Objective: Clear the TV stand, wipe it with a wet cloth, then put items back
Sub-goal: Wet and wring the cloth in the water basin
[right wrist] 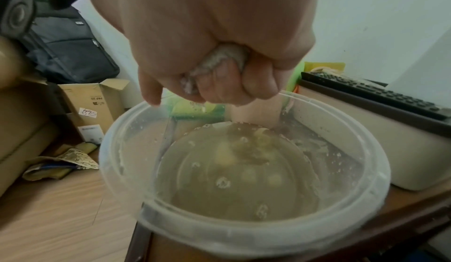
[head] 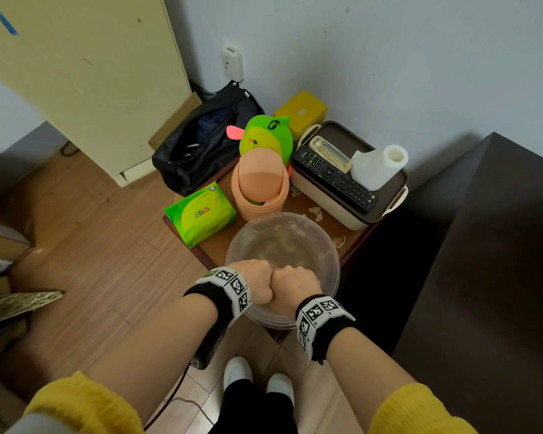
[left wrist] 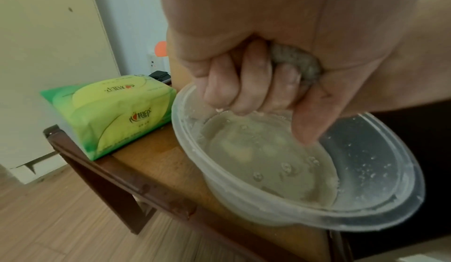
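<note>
A clear plastic bowl of cloudy water stands at the near edge of a small brown wooden stand. Both fists meet knuckle to knuckle over it. My left hand and right hand each grip one end of a wet grey cloth, squeezed tight. The cloth bulges between the left hand's fingers, and the cloth also shows in the right fist, with drops falling toward the bowl. Most of the cloth is hidden inside the fists.
On the stand: a green tissue pack, an orange swing-lid bin, a green plush toy, a yellow box, and a cream case carrying a remote and paper roll. A black bag lies behind; dark furniture at right.
</note>
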`<state>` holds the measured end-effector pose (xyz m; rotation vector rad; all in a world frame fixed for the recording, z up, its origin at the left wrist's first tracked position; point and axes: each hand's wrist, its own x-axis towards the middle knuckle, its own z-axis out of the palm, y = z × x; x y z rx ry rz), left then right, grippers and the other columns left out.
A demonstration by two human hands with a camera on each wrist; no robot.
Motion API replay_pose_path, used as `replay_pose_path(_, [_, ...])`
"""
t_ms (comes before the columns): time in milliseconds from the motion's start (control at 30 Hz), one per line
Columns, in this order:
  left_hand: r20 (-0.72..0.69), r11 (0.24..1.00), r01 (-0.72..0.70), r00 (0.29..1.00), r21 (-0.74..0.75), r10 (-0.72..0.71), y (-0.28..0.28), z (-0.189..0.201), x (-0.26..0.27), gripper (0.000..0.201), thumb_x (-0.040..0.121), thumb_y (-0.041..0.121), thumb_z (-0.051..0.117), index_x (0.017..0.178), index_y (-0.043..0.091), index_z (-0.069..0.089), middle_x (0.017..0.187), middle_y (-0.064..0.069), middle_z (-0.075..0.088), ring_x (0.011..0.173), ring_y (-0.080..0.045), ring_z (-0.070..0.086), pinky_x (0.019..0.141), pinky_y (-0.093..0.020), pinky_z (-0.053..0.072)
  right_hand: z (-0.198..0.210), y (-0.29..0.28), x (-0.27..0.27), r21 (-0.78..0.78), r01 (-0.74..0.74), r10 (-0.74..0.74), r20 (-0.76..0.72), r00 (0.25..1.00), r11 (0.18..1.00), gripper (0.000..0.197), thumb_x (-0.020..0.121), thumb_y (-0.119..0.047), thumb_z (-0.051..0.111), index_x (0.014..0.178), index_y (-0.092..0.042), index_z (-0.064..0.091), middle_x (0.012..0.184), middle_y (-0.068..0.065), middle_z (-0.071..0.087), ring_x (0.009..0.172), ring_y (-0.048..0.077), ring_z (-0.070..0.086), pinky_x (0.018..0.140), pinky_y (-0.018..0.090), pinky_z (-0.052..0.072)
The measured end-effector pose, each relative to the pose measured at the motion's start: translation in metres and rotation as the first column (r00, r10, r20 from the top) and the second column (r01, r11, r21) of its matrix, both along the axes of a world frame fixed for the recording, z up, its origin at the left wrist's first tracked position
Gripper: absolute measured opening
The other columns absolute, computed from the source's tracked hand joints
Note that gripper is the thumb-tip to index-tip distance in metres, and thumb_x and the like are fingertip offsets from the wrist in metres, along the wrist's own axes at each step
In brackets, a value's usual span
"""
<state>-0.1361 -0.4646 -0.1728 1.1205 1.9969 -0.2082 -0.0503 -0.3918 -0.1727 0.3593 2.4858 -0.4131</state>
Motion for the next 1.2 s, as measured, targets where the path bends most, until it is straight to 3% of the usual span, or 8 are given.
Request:
replay_pose_path(167, [-0.176,0.98,0.183,0.97,0.077,-0.168,-0.008,0.003,-0.005,0.025,0.085,0.029,0.057,0.105,0.015,0.057,0.103,-0.006,0.065,0.096,-0.029,0.063,0.069,-0.035,0.046,-0.002,0.0,-0.001,-0.016,0.169,-0.17,-0.038,0.985,0.985,0.034,0.088,-0.034,0.051,0.115,-0.013,0.046,0.113,0.01,0.061,0.103,0.034,0.06,0.077,0.039,0.046])
replay_pose_path(267, [-0.22,0.972,0.206,0.959,0.112,-0.178,-0.01,0.017,-0.016,0.033,0.086,0.032,0.058,0.113,0.016,0.05,0.111,-0.006,0.062,0.104,-0.027,0.06,0.078,-0.037,0.048,0.01,0.002,-0.002,-0.131,0.253,-0.264,-0.076,0.961,0.959,0.048,0.082,-0.038,0.061,0.118,-0.017,0.037,0.121,0.007,0.052,0.107,0.032,0.057,0.085,0.042,0.047])
replay_pose_path(467, [-0.252,0.987,0.134,0.962,0.091,-0.108,-0.017,0.069,-0.032,0.031,0.087,0.034,0.057,0.112,0.018,0.046,0.111,-0.007,0.063,0.103,-0.029,0.062,0.074,-0.036,0.047,0.067,0.021,-0.003,-0.267,0.244,-0.27,-0.066,0.961,0.932,0.052,0.084,-0.044,0.061,0.129,-0.024,0.045,0.125,0.001,0.056,0.11,0.024,0.057,0.09,0.039,0.048])
replay_pose_path(700, [-0.301,0.975,0.197,0.941,0.108,-0.157,-0.019,0.146,-0.02,0.038,0.081,0.041,0.065,0.108,0.019,0.05,0.108,-0.007,0.064,0.1,-0.03,0.063,0.072,-0.035,0.047,0.178,0.024,0.014,-0.183,0.142,-0.15,-0.035,0.988,0.973,0.041,0.092,-0.02,0.055,0.132,-0.01,0.054,0.133,0.015,0.055,0.123,0.03,0.051,0.105,0.041,0.039])
replay_pose_path(867, [-0.242,0.969,0.121,0.968,0.214,-0.068,-0.004,0.171,-0.015,0.041,0.073,0.048,0.063,0.108,0.03,0.05,0.104,-0.002,0.066,0.093,-0.029,0.065,0.08,-0.042,0.055,0.227,0.028,0.03,-0.082,0.232,-0.243,-0.16,0.957,0.969,0.03,0.087,-0.012,0.055,0.114,-0.011,0.067,0.116,0.013,0.065,0.11,0.031,0.058,0.096,0.039,0.047])
replay_pose_path(933, [-0.228,0.964,0.096,0.973,0.247,-0.039,-0.002,0.182,-0.008,0.038,0.076,0.046,0.063,0.105,0.027,0.05,0.108,-0.003,0.065,0.097,-0.029,0.064,0.082,-0.04,0.053,0.238,0.031,0.037,-0.108,0.323,-0.34,-0.218,0.915,0.94,0.031,0.085,-0.007,0.052,0.111,-0.015,0.068,0.114,0.011,0.065,0.108,0.029,0.059,0.094,0.037,0.048])
replay_pose_path(1067, [-0.148,0.96,0.023,0.989,0.278,0.019,0.006,0.208,0.001,0.038,0.091,0.041,0.053,0.12,0.015,0.051,0.12,-0.01,0.058,0.109,-0.029,0.056,0.083,-0.03,0.039,0.258,0.037,0.05,-0.146,0.417,-0.441,-0.315,0.84,0.897,0.028,0.088,-0.006,0.049,0.106,-0.012,0.069,0.111,0.011,0.066,0.104,0.028,0.06,0.093,0.038,0.049])
replay_pose_path(1200, [-0.103,0.934,0.04,0.995,0.354,-0.003,0.012,0.22,0.008,0.045,0.073,0.06,0.061,0.104,0.03,0.049,0.099,-0.005,0.061,0.091,-0.029,0.06,0.087,-0.041,0.049,0.274,0.045,0.06,-0.154,0.432,-0.457,-0.389,0.8,0.889,0.027,0.085,-0.005,0.05,0.1,-0.012,0.071,0.107,0.01,0.068,0.101,0.026,0.061,0.084,0.026,0.045])
